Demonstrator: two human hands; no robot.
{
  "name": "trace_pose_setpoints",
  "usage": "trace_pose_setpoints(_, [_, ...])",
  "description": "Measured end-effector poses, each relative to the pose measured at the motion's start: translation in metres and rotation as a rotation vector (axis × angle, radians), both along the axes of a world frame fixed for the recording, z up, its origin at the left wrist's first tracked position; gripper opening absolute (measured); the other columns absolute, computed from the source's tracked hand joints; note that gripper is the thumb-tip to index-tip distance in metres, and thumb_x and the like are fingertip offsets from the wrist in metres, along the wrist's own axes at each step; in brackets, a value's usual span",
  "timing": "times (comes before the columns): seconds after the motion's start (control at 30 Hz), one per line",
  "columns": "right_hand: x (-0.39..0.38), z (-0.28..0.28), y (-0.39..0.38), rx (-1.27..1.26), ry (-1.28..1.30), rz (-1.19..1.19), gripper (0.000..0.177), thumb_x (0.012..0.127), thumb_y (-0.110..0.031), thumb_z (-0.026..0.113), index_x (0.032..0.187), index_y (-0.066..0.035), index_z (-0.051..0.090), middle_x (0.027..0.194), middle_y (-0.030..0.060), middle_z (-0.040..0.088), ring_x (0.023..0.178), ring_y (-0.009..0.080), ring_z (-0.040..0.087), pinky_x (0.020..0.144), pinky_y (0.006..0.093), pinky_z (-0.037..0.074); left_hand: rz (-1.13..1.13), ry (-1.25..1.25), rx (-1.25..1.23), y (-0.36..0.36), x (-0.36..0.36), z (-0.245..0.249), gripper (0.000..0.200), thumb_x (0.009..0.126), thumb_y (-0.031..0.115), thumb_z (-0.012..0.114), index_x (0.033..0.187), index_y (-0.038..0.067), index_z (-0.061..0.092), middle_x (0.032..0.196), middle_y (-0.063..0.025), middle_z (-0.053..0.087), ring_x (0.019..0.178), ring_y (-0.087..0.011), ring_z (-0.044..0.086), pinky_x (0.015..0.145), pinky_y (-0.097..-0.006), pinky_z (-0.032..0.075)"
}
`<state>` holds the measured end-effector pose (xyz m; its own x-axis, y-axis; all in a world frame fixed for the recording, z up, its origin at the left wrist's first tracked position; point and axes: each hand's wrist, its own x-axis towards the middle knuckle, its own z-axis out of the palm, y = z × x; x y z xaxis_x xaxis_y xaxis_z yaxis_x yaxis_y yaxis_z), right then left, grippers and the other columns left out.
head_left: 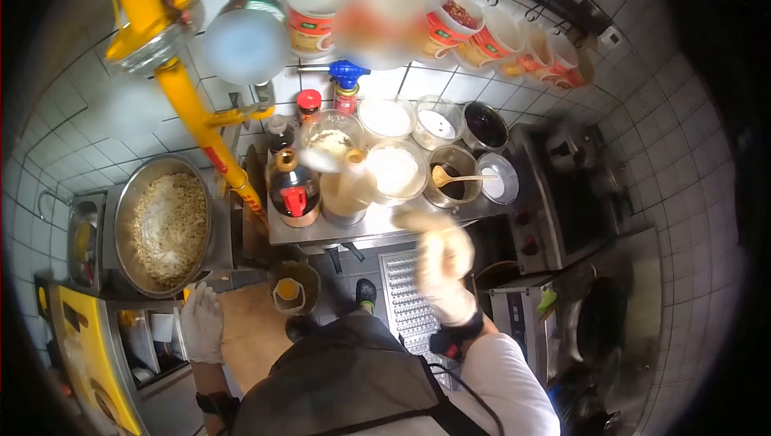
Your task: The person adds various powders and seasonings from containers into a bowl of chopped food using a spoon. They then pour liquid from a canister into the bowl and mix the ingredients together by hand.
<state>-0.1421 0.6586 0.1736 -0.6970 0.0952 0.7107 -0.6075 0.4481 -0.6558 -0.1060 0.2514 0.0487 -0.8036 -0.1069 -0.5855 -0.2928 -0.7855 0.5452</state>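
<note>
My left hand, in a pale glove, hangs at the left with fingers stretched out and nothing in it. It is just below the rim of a large metal bowl of pale crumbly grains with white powder on top. My right hand, also gloved, is raised in front of the steel counter. Motion smears its fingers, and I cannot tell whether they hold anything. Nearest to it are a container of dark liquid with a wooden spoon across it and a tub of white powder.
Several tubs and bottles crowd the counter, including a red-handled bottle and a blue-topped torch. A yellow pipe slants down at the left. Printed buckets hang along the wall. A stove stands at right.
</note>
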Motion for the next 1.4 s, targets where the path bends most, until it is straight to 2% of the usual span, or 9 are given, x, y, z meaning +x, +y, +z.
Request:
trace_pose_setpoints(0.07, [0.001, -0.043, 0.055, -0.27, -0.137, -0.313, 0.02, 0.095, -0.014, 0.048, 0.092, 0.001, 0.06, 0.086, 0.0119, 0.066, 0.077, 0.0186, 0.063, 0.07, 0.0275, 0.05, 0.024, -0.058, -0.064, 0.025, -0.005, 0.006, 0.028, 0.093, 0.024, 0.053, 0.111, 0.003, 0.056, 0.098, -0.0049, 0.059, 0.088, -0.0166, 0.055, 0.078, -0.0294, 0.047])
trace_pose_setpoints(0.13, [-0.006, -0.076, 0.1, -0.529, -0.256, -0.374, 0.022, 0.096, -0.016, 0.047, 0.094, 0.002, 0.06, 0.086, 0.0087, 0.065, 0.077, 0.015, 0.062, 0.071, 0.0262, 0.05, -0.087, -0.026, -0.061, 0.048, -0.011, 0.005, 0.03, 0.093, 0.024, 0.052, 0.113, 0.003, 0.055, 0.099, -0.0065, 0.059, 0.088, -0.0176, 0.054, 0.079, -0.0288, 0.044])
trace_pose_setpoints(0.33, [-0.058, -0.109, 0.184, -0.518, -0.257, -0.489, 0.023, 0.097, -0.018, 0.047, 0.1, 0.003, 0.056, 0.091, 0.0094, 0.063, 0.076, 0.0138, 0.061, 0.073, 0.0261, 0.05, -0.169, -0.037, -0.097, 0.13, -0.032, 0.025, 0.026, 0.092, 0.025, 0.052, 0.105, 0.003, 0.056, 0.096, -0.0065, 0.058, 0.083, -0.0164, 0.052, 0.07, -0.0261, 0.042])
trace_pose_setpoints(0.4, [-0.093, -0.126, 0.22, -0.712, -0.307, -0.438, 0.024, 0.097, -0.017, 0.046, 0.099, 0.003, 0.058, 0.088, 0.0097, 0.062, 0.079, 0.0142, 0.06, 0.072, 0.027, 0.049, -0.191, 0.042, -0.121, 0.145, -0.034, 0.022, 0.025, 0.092, 0.026, 0.052, 0.102, 0.003, 0.057, 0.094, -0.0059, 0.059, 0.081, -0.0159, 0.053, 0.068, -0.0254, 0.042])
trace_pose_setpoints(0.67, [-0.221, -0.223, 0.315, -0.508, -0.514, -0.451, 0.018, 0.093, -0.013, 0.052, 0.093, -0.001, 0.065, 0.073, 0.0037, 0.063, 0.067, 0.0107, 0.058, 0.066, 0.0261, 0.048, -0.002, -0.171, -0.238, 0.18, -0.023, 0.018, 0.02, 0.09, 0.024, 0.055, 0.093, 0.005, 0.058, 0.081, -0.0026, 0.058, 0.075, -0.0143, 0.054, 0.064, -0.0245, 0.044])
trace_pose_setpoints(0.87, [-0.268, -0.254, 0.329, -0.211, -0.646, -0.489, 0.017, 0.089, -0.012, 0.056, 0.099, -0.003, 0.066, 0.08, 0.0089, 0.067, 0.071, 0.0142, 0.06, 0.07, 0.0271, 0.048, 0.041, -0.216, -0.321, 0.187, -0.022, 0.018, 0.022, 0.088, 0.027, 0.058, 0.096, 0.006, 0.058, 0.084, -0.0047, 0.057, 0.075, -0.016, 0.055, 0.065, -0.0267, 0.047])
trace_pose_setpoints(1.2, [-0.267, -0.245, 0.323, -0.308, -0.743, -0.233, 0.018, 0.089, -0.011, 0.055, 0.1, -0.002, 0.066, 0.079, 0.0068, 0.065, 0.076, 0.0107, 0.056, 0.074, 0.0251, 0.045, 0.078, -0.224, -0.326, 0.199, -0.036, 0.019, 0.021, 0.088, 0.026, 0.057, 0.096, 0.007, 0.058, 0.084, -0.004, 0.058, 0.073, -0.0158, 0.055, 0.065, -0.026, 0.047])
trace_pose_setpoints(1.3, [-0.248, -0.22, 0.323, 0.013, -0.734, -0.124, 0.016, 0.089, -0.012, 0.055, 0.097, -0.003, 0.066, 0.081, 0.0114, 0.066, 0.075, 0.0188, 0.061, 0.073, 0.0291, 0.047, 0.068, -0.201, -0.319, 0.196, -0.041, 0.015, 0.021, 0.088, 0.026, 0.058, 0.097, 0.007, 0.059, 0.082, -0.0035, 0.059, 0.072, -0.0158, 0.056, 0.064, -0.0255, 0.048])
trace_pose_setpoints(1.4, [-0.236, -0.21, 0.34, 0.038, -0.692, -0.199, 0.017, 0.089, -0.014, 0.055, 0.096, -0.004, 0.066, 0.082, 0.0144, 0.066, 0.076, 0.0221, 0.064, 0.072, 0.0308, 0.048, 0.075, -0.201, -0.31, 0.198, -0.047, 0.015, 0.021, 0.089, 0.026, 0.057, 0.097, 0.007, 0.059, 0.081, -0.0033, 0.06, 0.071, -0.0154, 0.058, 0.063, -0.0251, 0.048])
